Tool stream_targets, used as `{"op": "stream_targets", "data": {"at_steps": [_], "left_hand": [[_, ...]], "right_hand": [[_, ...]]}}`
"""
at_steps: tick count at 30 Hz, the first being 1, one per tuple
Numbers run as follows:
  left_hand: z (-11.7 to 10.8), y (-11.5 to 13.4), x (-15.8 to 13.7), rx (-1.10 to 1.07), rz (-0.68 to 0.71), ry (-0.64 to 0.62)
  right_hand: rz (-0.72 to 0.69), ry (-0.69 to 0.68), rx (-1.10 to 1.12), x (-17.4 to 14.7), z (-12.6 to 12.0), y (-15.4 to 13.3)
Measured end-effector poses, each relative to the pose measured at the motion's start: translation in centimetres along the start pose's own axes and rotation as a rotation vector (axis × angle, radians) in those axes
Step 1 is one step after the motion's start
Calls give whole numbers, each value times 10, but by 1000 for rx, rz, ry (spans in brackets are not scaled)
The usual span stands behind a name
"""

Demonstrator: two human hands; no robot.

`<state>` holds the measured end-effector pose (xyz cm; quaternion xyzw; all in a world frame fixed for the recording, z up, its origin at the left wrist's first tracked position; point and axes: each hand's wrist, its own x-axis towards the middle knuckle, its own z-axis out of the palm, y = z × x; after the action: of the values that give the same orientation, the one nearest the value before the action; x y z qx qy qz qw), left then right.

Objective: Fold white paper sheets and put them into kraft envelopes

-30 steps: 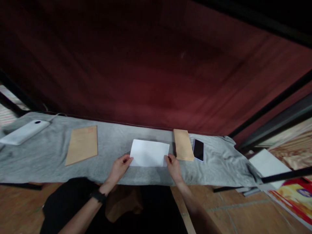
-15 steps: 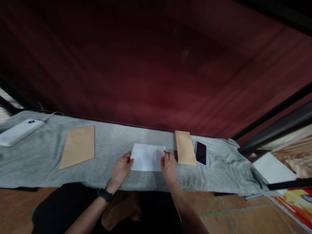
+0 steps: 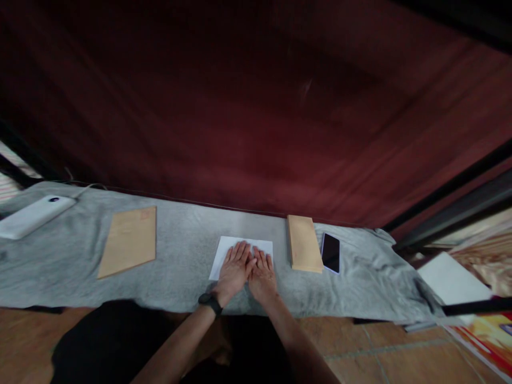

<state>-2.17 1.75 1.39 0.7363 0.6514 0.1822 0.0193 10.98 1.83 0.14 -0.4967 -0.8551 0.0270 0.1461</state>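
Note:
A sheet of white paper point(image 3: 217, 262) lies on the grey cloth straight in front of me, partly covered by both hands. My left hand point(image 3: 234, 269) rests flat on its middle with the fingers stretched forward, and a black watch is on that wrist. Right beside it, my right hand point(image 3: 262, 274) also lies flat on the paper. The two thumbs meet or overlap. Neither hand holds anything. To the right of the paper is a stack of brown envelopes point(image 3: 304, 242); a brown envelope or thin stack point(image 3: 130, 242) lies to the left.
A phone point(image 3: 330, 253) with a dark screen lies beside the stack on the right. At the far left is a white device point(image 3: 34, 217) with a cable. The grey cloth point(image 3: 184, 234) covers a narrow surface, with a dark red panel point(image 3: 248, 133) behind it.
Both hands have left the paper's side edges and come together on its middle. Their fingers went from curled at the edges to stretched out flat. The paper stays in about the same place.

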Motion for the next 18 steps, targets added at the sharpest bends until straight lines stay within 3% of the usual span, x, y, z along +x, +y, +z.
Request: {"op": "stream_targets", "data": {"at_steps": [10,18], "left_hand": [[-14,-55,-25,108,-148,19],[-20,-59,-34,143,-226,6]], "right_hand": [[131,152,-33,-9,5,15],[196,238,-64,-20,3,24]]}}
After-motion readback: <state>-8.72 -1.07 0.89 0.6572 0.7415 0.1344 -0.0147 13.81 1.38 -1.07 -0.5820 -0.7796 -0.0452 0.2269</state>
